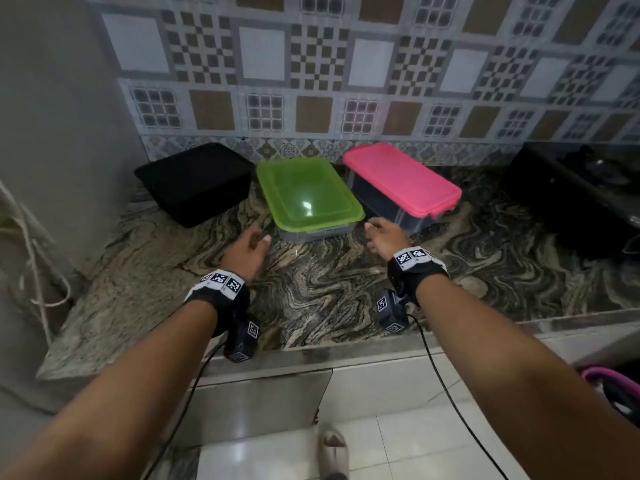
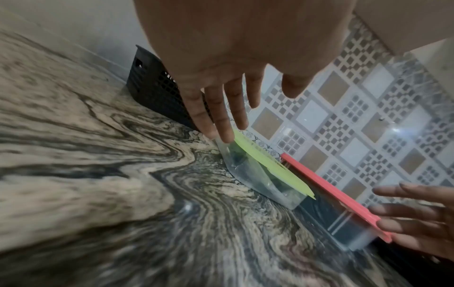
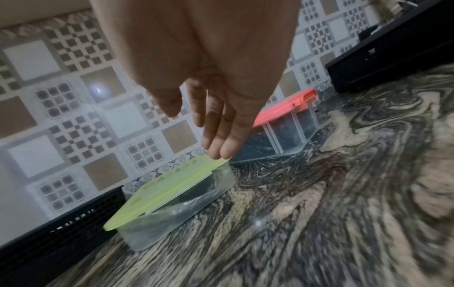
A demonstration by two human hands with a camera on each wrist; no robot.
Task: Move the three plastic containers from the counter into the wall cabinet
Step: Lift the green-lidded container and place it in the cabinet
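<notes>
Three containers stand in a row against the tiled wall on the marbled counter (image 1: 311,299). A black perforated basket (image 1: 195,181) is leftmost. A clear box with a green lid (image 1: 308,197) is in the middle. A clear box with a pink lid (image 1: 401,183) is on the right. My left hand (image 1: 247,249) hovers open just off the green-lidded box's (image 2: 267,170) front left corner. My right hand (image 1: 382,233) hovers open at its front right corner, fingers straight above the green lid (image 3: 172,190). Neither hand holds anything.
A grey wall (image 1: 52,133) with white cords (image 1: 31,258) bounds the counter on the left. A dark appliance (image 1: 571,199) stands at the right end. The counter's front edge (image 1: 346,355) runs below my wrists, with a tiled floor (image 1: 294,452) beneath.
</notes>
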